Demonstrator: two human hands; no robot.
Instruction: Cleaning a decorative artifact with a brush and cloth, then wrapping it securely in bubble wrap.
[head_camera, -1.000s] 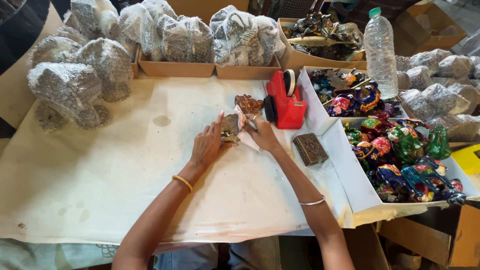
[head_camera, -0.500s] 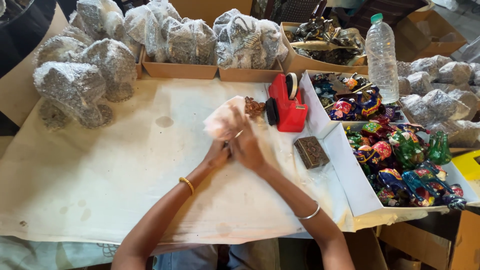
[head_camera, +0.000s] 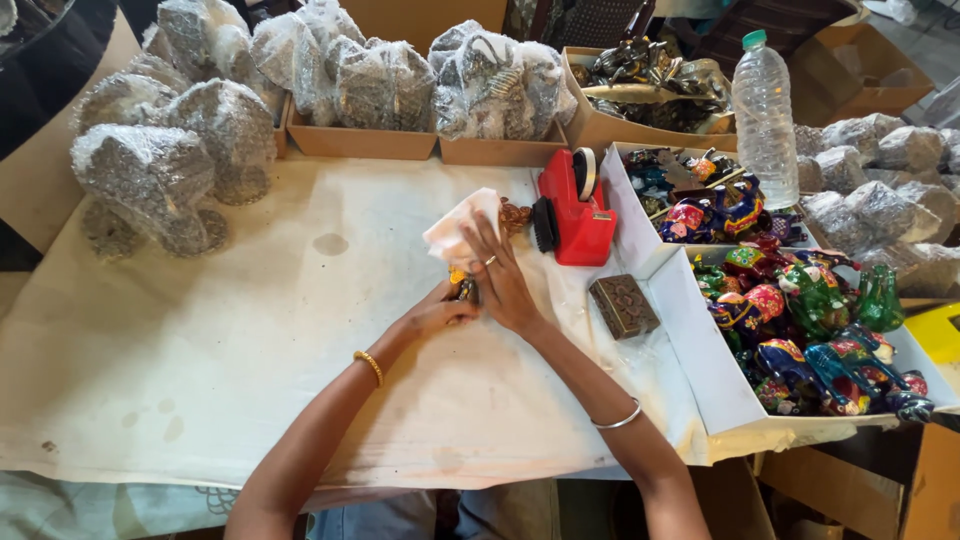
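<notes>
Your left hand (head_camera: 432, 315) and right hand (head_camera: 500, 280) have their fingers clamped on a small figurine (head_camera: 462, 288) in white tissue paper (head_camera: 458, 225), beside the red tape dispenser (head_camera: 578, 210) near the table's (head_camera: 200, 350) far edge.

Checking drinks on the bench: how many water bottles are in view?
1. The water bottle stands upright at the far right of the table, behind the white box of painted figures. Others could be hidden among the boxes.

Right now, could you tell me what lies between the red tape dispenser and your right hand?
In the head view, a small brown figurine lies between the red tape dispenser and the right hand.
</notes>
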